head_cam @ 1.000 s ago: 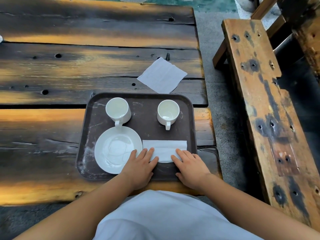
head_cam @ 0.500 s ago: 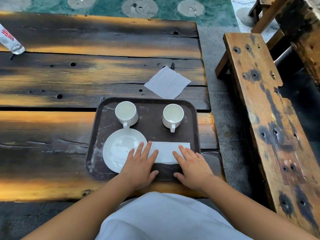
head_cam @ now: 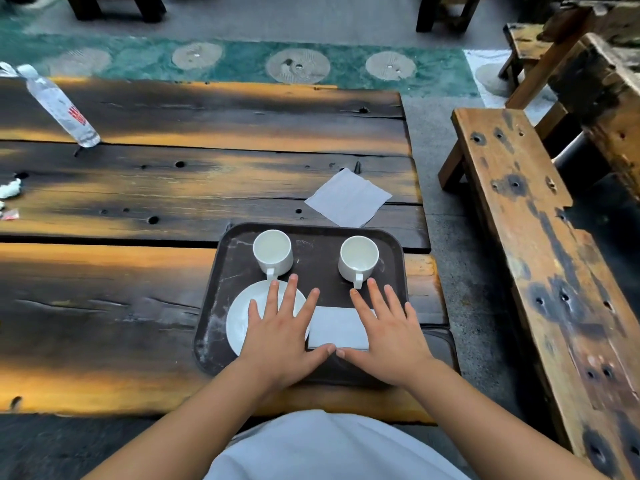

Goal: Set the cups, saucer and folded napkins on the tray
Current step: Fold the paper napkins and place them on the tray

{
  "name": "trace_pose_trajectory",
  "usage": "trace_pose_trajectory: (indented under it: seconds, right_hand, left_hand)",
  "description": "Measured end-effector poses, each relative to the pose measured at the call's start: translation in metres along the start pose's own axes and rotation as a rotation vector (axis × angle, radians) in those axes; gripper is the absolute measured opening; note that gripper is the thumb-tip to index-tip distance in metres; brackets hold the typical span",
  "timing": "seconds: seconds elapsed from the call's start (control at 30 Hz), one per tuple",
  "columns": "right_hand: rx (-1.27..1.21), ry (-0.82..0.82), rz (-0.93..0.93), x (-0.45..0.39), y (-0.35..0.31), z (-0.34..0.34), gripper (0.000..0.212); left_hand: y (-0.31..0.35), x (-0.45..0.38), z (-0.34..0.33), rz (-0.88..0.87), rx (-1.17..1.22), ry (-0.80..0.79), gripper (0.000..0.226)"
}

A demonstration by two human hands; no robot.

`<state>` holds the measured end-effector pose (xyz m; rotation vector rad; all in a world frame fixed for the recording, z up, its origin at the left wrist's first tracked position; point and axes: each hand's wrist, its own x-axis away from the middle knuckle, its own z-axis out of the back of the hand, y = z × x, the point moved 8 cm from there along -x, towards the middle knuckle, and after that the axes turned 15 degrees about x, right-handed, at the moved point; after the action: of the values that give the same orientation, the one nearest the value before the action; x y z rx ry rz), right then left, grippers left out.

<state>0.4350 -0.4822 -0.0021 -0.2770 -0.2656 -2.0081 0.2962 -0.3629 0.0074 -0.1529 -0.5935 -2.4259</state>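
I see the dark plank worktop (head_cam: 138,188) filling most of the view, with a wooden bench (head_cam: 540,258) off to its right. At the near right of the worktop sits the brown tray (head_cam: 214,306). On it, the white saucer (head_cam: 239,317) lies at the near left, partly under my left hand (head_cam: 280,334), which is spread flat, fingers apart, with nothing in its grip. My right hand (head_cam: 388,337) is likewise flat and open, holding nothing, its palm over the right end of the folded napkin (head_cam: 337,329) that lies on the tray just right of the saucer; the two thumbs nearly meet at the napkin's near edge. Two white cups stand upright at the tray's far side: the left cup (head_cam: 272,251) and the right cup (head_cam: 358,258), handles toward me. A second napkin (head_cam: 348,197) lies unfolded on the worktop just beyond the tray. A plastic bottle (head_cam: 59,105) stands at the far left.
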Motion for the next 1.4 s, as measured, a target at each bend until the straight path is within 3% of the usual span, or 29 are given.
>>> trace_pose_trajectory:
  seconds: [0.33,0.7,0.9,1.4]
  right_hand:
    - [-0.023,0.082,0.001,-0.024,0.002,0.041,0.106]
    - [-0.031,0.102,-0.008,-0.092,0.042,0.078,0.102]
    - [-0.038,0.014,-0.012,-0.139,0.07,0.068,0.095]
    - [-0.05,-0.095,-0.013,-0.293,0.126,0.011,0.076]
  left_hand:
    - [0.0,-0.025,0.041,0.006,0.008,0.074,0.092]
    - [0.004,-0.096,0.075,0.044,-0.035,0.003,0.095]
    - [0.007,-0.147,0.077,0.041,-0.001,-0.042,0.095]
    - [-0.018,-0.327,0.021,0.059,0.01,-0.237,0.069]
